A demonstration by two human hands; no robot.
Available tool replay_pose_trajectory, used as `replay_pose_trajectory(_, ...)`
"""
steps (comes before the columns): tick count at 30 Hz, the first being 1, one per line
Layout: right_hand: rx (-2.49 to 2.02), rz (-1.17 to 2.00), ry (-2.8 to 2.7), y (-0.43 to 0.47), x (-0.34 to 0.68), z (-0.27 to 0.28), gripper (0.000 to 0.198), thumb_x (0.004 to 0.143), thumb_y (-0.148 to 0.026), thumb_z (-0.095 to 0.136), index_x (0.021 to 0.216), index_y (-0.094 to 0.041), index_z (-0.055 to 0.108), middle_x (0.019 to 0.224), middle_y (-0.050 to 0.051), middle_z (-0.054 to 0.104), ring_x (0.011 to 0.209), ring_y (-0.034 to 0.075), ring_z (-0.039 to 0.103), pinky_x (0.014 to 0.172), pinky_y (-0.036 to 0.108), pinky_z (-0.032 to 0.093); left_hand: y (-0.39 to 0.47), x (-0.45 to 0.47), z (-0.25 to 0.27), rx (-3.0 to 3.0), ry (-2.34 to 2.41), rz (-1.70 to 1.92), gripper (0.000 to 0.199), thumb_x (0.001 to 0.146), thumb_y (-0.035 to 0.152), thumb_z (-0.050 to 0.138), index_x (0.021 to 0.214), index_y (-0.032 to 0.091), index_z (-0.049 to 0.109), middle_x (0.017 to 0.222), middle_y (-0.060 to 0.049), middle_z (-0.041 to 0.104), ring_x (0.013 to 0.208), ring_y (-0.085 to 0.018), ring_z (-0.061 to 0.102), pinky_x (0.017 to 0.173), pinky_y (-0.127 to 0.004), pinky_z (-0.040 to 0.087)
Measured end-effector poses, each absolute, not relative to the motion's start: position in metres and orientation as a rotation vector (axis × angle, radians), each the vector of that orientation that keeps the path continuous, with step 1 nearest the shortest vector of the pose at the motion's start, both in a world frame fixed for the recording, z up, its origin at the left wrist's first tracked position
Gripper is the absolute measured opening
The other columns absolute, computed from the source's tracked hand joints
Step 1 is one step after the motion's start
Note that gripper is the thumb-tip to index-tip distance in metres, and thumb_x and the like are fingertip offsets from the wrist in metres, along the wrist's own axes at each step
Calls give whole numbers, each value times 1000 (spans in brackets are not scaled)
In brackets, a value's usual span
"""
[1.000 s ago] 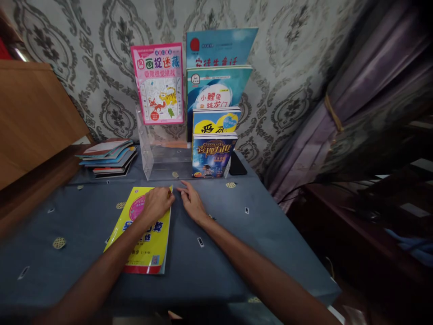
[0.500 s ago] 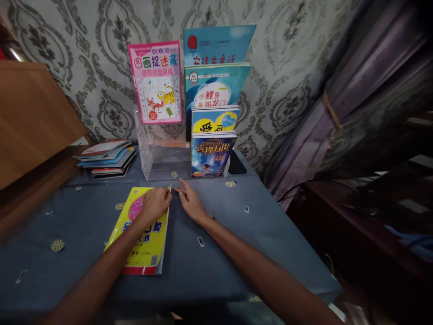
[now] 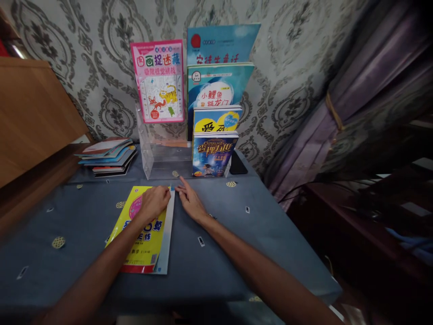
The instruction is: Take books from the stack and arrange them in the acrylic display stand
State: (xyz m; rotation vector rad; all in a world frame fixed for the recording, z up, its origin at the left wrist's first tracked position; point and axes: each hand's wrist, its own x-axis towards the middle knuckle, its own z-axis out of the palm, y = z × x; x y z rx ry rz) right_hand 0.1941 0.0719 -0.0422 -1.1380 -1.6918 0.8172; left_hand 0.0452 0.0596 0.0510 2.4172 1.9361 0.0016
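A yellow workbook [image 3: 140, 253] with a red lower edge lies on the table, partly covered by my left hand and forearm. My left hand [image 3: 156, 201] is closed at its upper right corner, fingers curled over the cover's edge. Along the right side a pale blue sheet [image 3: 167, 241] shows from under the yellow cover. My right hand [image 3: 191, 201] rests just right of the workbook, touching the table, fingers stretched out and holding nothing.
Behind my hands stands a clear acrylic rack [image 3: 146, 155] with a pink book [image 3: 161, 85] and several other books [image 3: 214, 155]. A stack of books [image 3: 107, 155] lies at the back left. A black phone [image 3: 238, 163] sits right of the rack.
The yellow cover has shifted left against what lies under it, so a wider pale blue strip shows at the right. My hands have kept nearly the same places.
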Motion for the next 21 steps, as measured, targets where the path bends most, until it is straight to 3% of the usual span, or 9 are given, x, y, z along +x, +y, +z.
replay_pose_trajectory(13, -1101, 829, -1596, 73, 197, -46, 60, 98, -22, 41, 157, -24, 30, 135, 8, 67, 133, 20, 56, 118, 49, 36, 59, 44, 46, 2466, 1936, 8, 34, 100, 30, 41, 97, 20, 73, 99, -9, 76, 97, -27, 71, 74, -32, 44)
replay_pose_trajectory(21, -1114, 695, -1816, 68, 194, -40, 56, 103, -31, 33, 158, -22, 27, 139, 10, 64, 136, 22, 51, 116, 48, 36, 55, 52, 39, 2543, 1910, 42, 33, 100, 27, 42, 99, 16, 73, 106, -14, 74, 103, -29, 69, 81, -34, 48)
